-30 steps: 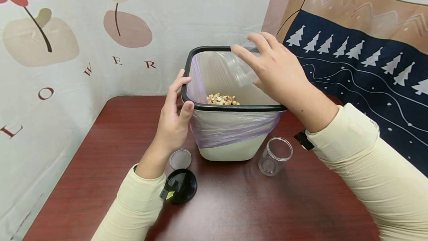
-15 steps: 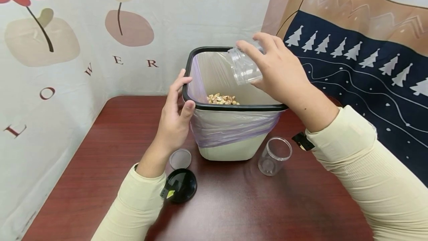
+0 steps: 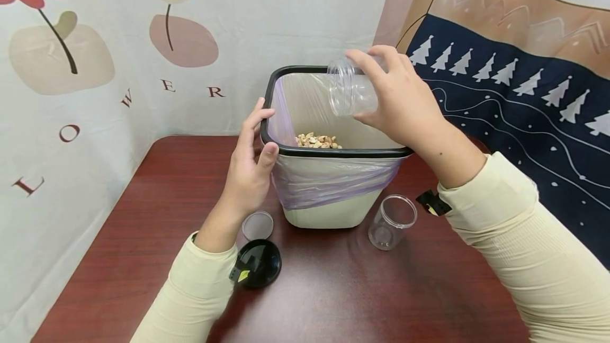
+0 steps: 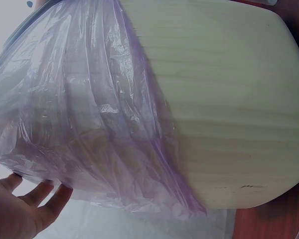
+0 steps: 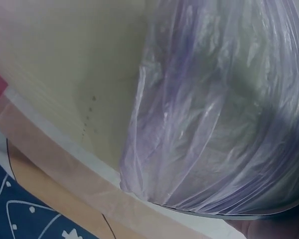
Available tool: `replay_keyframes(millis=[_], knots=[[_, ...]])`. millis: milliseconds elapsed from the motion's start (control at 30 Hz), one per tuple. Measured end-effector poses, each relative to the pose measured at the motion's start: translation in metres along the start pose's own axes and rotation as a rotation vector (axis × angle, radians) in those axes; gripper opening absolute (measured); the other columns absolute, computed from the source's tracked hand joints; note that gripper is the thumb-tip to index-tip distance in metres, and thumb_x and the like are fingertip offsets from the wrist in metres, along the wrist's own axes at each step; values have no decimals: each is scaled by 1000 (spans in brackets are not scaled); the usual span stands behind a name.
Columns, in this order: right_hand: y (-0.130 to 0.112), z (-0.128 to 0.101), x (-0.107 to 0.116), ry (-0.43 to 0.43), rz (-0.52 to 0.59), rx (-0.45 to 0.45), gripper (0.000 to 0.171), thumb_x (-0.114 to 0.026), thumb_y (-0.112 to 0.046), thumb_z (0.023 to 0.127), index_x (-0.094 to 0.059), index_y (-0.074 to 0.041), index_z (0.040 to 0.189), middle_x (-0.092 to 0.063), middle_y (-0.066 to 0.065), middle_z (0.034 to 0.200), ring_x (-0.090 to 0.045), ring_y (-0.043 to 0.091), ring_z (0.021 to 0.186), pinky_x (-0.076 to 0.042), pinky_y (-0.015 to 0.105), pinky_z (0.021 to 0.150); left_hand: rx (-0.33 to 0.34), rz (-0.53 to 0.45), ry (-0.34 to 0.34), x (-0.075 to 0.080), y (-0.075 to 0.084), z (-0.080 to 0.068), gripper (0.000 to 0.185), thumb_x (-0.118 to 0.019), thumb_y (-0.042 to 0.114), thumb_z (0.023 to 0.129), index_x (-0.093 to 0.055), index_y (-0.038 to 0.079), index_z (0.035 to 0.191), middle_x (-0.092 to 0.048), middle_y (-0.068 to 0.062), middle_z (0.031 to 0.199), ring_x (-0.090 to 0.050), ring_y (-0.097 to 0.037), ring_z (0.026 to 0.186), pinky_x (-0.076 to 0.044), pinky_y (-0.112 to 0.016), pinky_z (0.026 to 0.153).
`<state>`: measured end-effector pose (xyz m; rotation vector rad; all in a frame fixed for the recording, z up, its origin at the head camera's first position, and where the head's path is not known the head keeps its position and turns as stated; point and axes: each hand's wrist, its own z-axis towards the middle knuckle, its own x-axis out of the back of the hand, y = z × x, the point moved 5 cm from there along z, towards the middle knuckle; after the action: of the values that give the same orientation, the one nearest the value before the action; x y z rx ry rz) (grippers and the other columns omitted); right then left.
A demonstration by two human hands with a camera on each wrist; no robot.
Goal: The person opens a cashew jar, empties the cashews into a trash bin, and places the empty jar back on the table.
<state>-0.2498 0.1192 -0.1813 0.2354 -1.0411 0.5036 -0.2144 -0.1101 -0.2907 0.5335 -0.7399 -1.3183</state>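
Observation:
My right hand [image 3: 400,97] grips a clear plastic jar [image 3: 355,89] over the waste bin [image 3: 321,218]. The jar lies nearly on its side, its open mouth facing left, and no contents show in it. At the bin's left side my left hand [image 3: 249,165] rests with fingers extended against the black rim [image 3: 333,153], thumb near the front corner. In the left wrist view, its fingertips [image 4: 60,196] touch the purple-edged bin liner [image 4: 89,99]. Inside the bin lies a pile of light brown nuts or shells [image 3: 316,141], partly hidden by the front rim.
A second clear jar [image 3: 392,223] stands uncapped right of the bin on the dark red table [image 3: 333,300]. By my left wrist lie a clear round disc [image 3: 257,225] and a black lid [image 3: 262,263]. Printed curtains [image 3: 286,15] hang close behind.
My right hand has moved slightly right and turned the jar from mouth-down slanting to nearly level. The left hand stays at the rim, and the nut pile looks the same.

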Motion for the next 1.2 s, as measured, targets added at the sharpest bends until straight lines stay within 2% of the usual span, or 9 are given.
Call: replay_keyframes(millis=[267,467,633,767,933,1033,1200], knots=[[4,-1,2,18,97,-73,98,-88,-26,76,-31,-27,155,-40,18,149,-42,36,134,-46,55,102,-2,17,2,0,-1,0,89,-42,77,87,-42,10,145,-25,5,165,-53,-33,132,-45,-24,89],[8,-4,6,115,176,-94,98,-88,-31,75,-31,-24,155,-43,18,145,-45,32,131,-41,51,107,-1,12,3,0,-1,0,88,-42,77,87,-41,11,145,-25,6,165,-54,-33,129,-45,-23,87],[12,-8,12,197,230,-124,100,-88,-34,74,-30,-26,155,-42,16,145,-46,30,129,-45,52,104,-7,11,6,-1,1,0,89,-42,77,88,-42,9,145,-25,4,165,-53,-34,130,-45,-24,87],[15,-14,19,265,290,-127,103,-90,-33,72,-31,-24,156,-43,13,145,-47,28,127,-47,52,102,-9,12,6,-2,2,0,88,-42,77,88,-41,9,145,-25,4,165,-53,-34,130,-45,-23,88],[15,-24,26,346,326,-87,103,-90,-32,71,-32,-19,155,-44,9,147,-44,24,127,-41,47,105,-2,6,6,-3,2,-1,88,-42,77,88,-41,10,145,-24,5,165,-55,-34,128,-45,-22,87],[14,-32,29,374,347,-75,102,-90,-32,71,-33,-18,155,-43,7,149,-44,20,129,-40,43,107,2,-1,7,-3,2,-1,89,-42,77,87,-41,10,145,-24,6,165,-55,-34,127,-45,-22,88],[11,-43,32,390,400,-76,102,-90,-28,70,-32,-21,154,-45,8,147,-50,17,131,-46,44,105,-2,-3,9,-2,3,-1,89,-42,77,87,-41,9,145,-24,5,165,-55,-34,128,-45,-21,90]])
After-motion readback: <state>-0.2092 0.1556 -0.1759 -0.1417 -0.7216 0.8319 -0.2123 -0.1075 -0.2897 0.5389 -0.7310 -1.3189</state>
